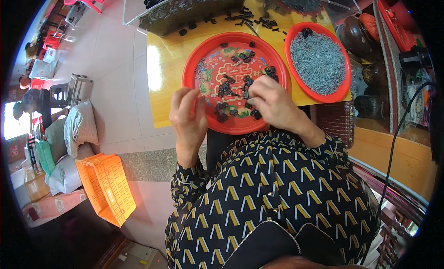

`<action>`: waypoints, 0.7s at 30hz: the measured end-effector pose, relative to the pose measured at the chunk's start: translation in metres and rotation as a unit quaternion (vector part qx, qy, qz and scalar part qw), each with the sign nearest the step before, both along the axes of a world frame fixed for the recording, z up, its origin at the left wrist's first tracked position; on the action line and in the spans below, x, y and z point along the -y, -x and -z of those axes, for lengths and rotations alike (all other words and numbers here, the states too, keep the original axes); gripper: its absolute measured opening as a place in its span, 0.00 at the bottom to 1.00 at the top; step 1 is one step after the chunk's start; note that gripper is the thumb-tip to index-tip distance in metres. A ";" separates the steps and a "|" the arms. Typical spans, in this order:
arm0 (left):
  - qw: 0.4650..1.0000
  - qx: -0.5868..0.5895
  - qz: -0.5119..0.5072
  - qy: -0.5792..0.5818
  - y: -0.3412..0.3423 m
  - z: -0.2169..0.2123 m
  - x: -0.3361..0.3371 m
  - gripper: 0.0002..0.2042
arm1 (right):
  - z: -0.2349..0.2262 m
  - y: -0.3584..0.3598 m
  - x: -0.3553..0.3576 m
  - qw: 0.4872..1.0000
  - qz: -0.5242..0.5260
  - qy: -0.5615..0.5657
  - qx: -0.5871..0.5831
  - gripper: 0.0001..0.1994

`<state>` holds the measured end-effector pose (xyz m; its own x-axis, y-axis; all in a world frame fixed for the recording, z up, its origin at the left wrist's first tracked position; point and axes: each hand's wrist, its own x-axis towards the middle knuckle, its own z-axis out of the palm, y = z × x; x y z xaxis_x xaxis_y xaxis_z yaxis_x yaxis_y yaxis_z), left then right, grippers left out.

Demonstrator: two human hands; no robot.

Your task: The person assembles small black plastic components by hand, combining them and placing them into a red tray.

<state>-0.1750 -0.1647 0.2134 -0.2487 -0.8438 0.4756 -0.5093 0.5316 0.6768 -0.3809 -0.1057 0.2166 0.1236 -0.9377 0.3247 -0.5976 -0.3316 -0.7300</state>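
Black parts (225,89) lie scattered in a round red tray (231,128), the densest group near its middle. Far left: a metal-legged stool (79,90) stands near a pale cushion (81,125); below these, an orange crate (111,188) sits tilted. Left hand (187,116) is at the tray's left rim, fingers bent, thumb-to-finger gap narrow; cannot tell whether it holds anything. The tray rests on a yellow table (162,93); a clear bin (194,12) stands beyond it. Right hand (276,100) is over the tray's right side, fingers curled inward, close to several parts; grip content hidden, cannot tell. Just right, a red oval dish (323,99) holds a heap of grey screws (319,63). Far right: a black cable (398,125) hangs in a curve.
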 end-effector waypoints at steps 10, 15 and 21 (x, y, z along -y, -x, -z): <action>0.978 0.195 -0.010 0.069 -0.010 -0.002 0.024 0.05 | 0.004 0.013 -0.005 0.983 0.121 -0.089 0.109 0.05; 0.952 0.289 0.016 0.104 0.008 -0.003 0.045 0.03 | 0.005 0.014 -0.006 0.985 0.113 -0.078 0.107 0.05; 0.926 0.363 0.040 0.091 0.016 0.003 0.056 0.04 | 0.005 0.014 -0.006 0.986 0.110 -0.070 0.109 0.06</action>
